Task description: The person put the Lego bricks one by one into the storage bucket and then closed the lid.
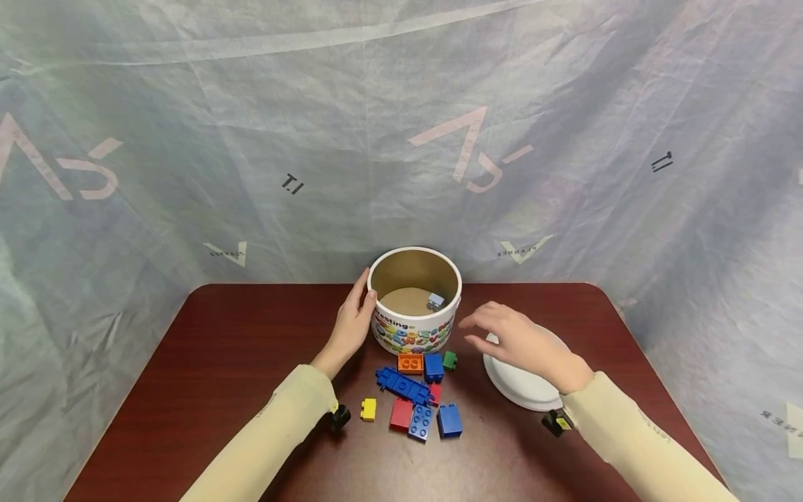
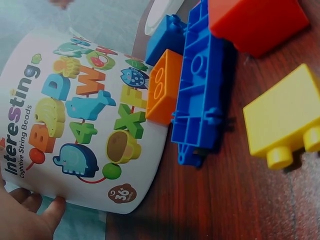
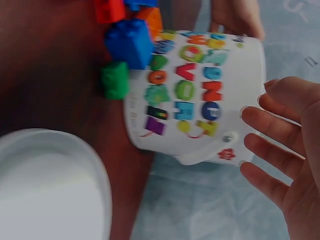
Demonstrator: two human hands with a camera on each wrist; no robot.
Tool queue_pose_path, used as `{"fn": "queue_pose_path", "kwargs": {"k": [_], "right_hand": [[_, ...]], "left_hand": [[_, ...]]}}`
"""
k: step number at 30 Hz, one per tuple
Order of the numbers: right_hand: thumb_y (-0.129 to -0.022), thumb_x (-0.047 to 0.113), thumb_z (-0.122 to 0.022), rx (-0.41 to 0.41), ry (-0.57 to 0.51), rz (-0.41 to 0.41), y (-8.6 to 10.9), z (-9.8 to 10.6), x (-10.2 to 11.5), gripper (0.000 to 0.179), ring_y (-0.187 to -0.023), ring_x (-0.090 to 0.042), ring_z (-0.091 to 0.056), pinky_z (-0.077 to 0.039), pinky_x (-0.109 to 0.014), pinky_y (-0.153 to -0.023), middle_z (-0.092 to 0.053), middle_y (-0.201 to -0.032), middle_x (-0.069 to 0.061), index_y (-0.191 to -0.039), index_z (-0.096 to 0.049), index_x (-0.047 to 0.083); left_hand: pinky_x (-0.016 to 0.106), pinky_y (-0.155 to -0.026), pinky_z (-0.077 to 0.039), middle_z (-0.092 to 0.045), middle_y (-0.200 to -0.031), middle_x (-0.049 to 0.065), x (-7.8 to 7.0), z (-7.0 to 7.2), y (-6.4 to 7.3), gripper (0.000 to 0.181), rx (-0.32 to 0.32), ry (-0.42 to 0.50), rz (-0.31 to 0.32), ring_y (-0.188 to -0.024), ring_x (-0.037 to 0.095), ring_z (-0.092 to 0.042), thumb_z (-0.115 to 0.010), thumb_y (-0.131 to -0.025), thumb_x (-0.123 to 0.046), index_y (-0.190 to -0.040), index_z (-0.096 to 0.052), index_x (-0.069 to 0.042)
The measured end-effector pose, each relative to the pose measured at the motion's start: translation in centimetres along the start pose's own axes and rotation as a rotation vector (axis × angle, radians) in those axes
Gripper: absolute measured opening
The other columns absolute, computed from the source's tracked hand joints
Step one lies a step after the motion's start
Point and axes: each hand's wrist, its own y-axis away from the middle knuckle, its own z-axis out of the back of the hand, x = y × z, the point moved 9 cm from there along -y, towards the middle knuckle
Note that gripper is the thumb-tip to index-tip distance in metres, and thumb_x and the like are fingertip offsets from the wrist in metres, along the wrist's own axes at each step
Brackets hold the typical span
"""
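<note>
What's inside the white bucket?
One light-blue block on the bottom, toward the right in the head view. The near wall of the bucket hides the front of the bottom; anything there can't be seen.

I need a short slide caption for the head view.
Left hand touching a printed bucket, right hand hovering beside it, toy bricks in front, one pale brick inside.

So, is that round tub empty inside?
No, a pale blue brick lies inside the tub, visible through its open top.
</note>
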Motion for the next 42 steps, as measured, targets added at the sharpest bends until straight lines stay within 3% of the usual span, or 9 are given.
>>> {"fn": "queue_pose_path", "kwargs": {"k": [11, 25, 33, 35, 42], "right_hand": [[-0.094, 0.016, -0.078, 0.049, -0.012, 0.000, 2.6, -3.1, 0.3, 0.020, -0.098, -0.014, -0.065, -0.058, -0.038, -0.086, -0.074, -0.106, 0.002, -0.114, -0.075, 0.013], [-0.095, 0.028, -0.078, 0.127, -0.064, 0.084, 5.5, -7.5, 2.2, 0.028, -0.096, -0.010, -0.065, -0.057, -0.033, -0.085, -0.071, -0.104, 0.002, -0.117, -0.072, 0.010], [-0.097, 0.039, -0.075, 0.212, -0.132, 0.025, 6.7, -9.4, 2.2, 0.038, -0.096, -0.012, -0.064, -0.057, -0.032, -0.086, -0.071, -0.108, 0.003, -0.123, -0.071, 0.011], [-0.097, 0.041, -0.075, 0.221, -0.138, 0.021, 6.9, -9.7, 2.3, 0.040, -0.097, -0.011, -0.064, -0.057, -0.031, -0.086, -0.071, -0.109, 0.003, -0.123, -0.071, 0.011], [-0.093, 0.044, -0.078, 0.198, -0.139, 0.051, 7.2, -10.0, 2.8, 0.042, -0.095, -0.008, -0.062, -0.056, -0.027, -0.084, -0.070, -0.107, 0.006, -0.122, -0.072, 0.014]], "left_hand": [[0.055, -0.121, -0.032, -0.035, -0.168, 0.006, 0.3, 0.1, -0.1, 0.055, -0.024, 0.002, 0.032, -0.151, 0.030, -0.038, -0.045, -0.113, -0.030, -0.166, -0.031, -0.023], [0.055, -0.114, -0.042, -0.038, -0.165, 0.013, 0.4, 0.1, 0.0, 0.059, -0.005, 0.107, 0.029, -0.140, 0.035, -0.053, -0.052, -0.111, -0.024, -0.166, -0.031, -0.017], [0.056, -0.115, -0.040, -0.032, -0.168, 0.015, 0.7, -0.3, -0.2, 0.059, 0.007, 0.105, 0.043, -0.142, 0.037, -0.049, -0.049, -0.112, -0.021, -0.167, -0.027, -0.015], [0.057, -0.115, -0.040, -0.031, -0.168, 0.017, 0.2, -0.3, -0.1, 0.059, 0.011, 0.100, 0.049, -0.142, 0.039, -0.048, -0.048, -0.112, -0.018, -0.167, -0.026, -0.011], [0.055, -0.113, -0.042, -0.031, -0.166, 0.023, -4.0, 0.7, 1.2, 0.058, 0.026, 0.081, 0.032, -0.142, 0.041, -0.047, -0.048, -0.111, -0.013, -0.164, -0.027, 0.000]]}}
